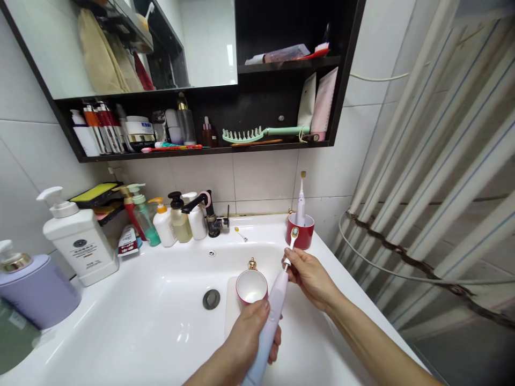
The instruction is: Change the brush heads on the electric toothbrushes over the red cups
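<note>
Currently, the left hand [247,327], at the bottom centre of the frame, is gripping the pale pink-and-blue toothbrush handle [273,308], its fingers clamping round the underside and its thumb lying along the near side. The handle is slanting up from the bottom edge towards the right of centre, above the white sink [156,321]. At its upper end, the right hand [310,274] is pinching the base of the brush head [294,237] between thumb and fingertips, and a thin metal shaft [286,266] is showing between head and handle. The bristles are facing the camera, partly covering the red cup [306,237] behind them.

That cup is standing on the sink's back corner, right of centre, and a second toothbrush [301,209] is standing in it, bristles up. Another cup [251,280], white inside, is resting in the basin at the centre of the frame, just beyond the left hand. A loose brush head [241,234] is lying on the back ledge, to the right of the black tap [212,219]. Pump bottles [181,221] are lining the ledge at centre left, while a green hairbrush [243,136] is lying on the dark shelf [161,153] in the upper middle.
</note>
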Available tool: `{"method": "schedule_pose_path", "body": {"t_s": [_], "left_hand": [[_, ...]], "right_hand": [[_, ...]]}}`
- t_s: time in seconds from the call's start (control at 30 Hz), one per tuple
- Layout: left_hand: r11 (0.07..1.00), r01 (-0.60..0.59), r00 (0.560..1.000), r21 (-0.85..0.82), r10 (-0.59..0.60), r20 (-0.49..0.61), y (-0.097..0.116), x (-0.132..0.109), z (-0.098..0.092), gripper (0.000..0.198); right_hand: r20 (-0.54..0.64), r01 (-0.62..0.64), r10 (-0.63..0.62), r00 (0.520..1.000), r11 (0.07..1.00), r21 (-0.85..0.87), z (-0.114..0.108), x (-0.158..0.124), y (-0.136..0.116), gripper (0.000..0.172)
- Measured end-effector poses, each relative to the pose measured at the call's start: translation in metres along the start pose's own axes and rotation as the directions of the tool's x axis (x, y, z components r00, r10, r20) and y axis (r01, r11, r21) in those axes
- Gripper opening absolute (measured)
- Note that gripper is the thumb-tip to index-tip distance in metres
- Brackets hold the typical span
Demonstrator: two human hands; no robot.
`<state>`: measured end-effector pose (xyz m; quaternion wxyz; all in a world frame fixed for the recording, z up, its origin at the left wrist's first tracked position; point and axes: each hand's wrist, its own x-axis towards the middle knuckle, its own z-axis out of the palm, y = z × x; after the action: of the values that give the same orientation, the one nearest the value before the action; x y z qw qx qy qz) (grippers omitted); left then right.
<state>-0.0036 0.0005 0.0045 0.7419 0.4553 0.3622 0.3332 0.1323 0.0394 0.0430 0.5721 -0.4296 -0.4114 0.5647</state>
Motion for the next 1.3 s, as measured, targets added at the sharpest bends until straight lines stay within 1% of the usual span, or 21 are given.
{"method": "schedule_pose_path", "body": {"t_s": [0.33,0.53,0.73,0.87,1.07,1.3], "left_hand": [[0.998,-0.021,1.000,-0.053,0.021,0.005,-0.004,0.002,0.001,0.039],[0.996,-0.023,1.000,-0.091,0.025,0.013,-0.004,0.000,0.002,0.039],[0.995,-0.036,0.999,-0.090,0.036,-0.006,-0.005,0.000,0.003,0.039],[0.996,-0.046,0.999,-0.078,0.046,0.002,-0.005,0.001,0.002,0.040],[0.993,-0.108,0.994,-0.052,0.108,-0.006,-0.006,0.001,0.002,0.034],[0.988,-0.148,0.988,0.031,0.150,-0.038,-0.010,0.002,0.002,0.030]], "right_hand": [[0.027,0.011,-0.011,1.000,1.000,-0.017,0.001,-0.001,0.001,0.021],[0.016,0.024,-0.024,1.000,1.000,-0.016,0.003,-0.002,0.002,0.021],[0.024,0.026,-0.025,0.999,0.998,-0.056,0.007,-0.003,0.005,0.023],[0.029,0.057,-0.054,0.998,0.992,-0.114,0.007,-0.004,0.006,0.023],[0.040,0.133,-0.127,0.991,0.952,-0.275,0.008,-0.006,0.004,0.025],[-0.026,0.161,-0.179,0.983,0.930,-0.331,0.012,-0.007,0.011,0.029]]}}
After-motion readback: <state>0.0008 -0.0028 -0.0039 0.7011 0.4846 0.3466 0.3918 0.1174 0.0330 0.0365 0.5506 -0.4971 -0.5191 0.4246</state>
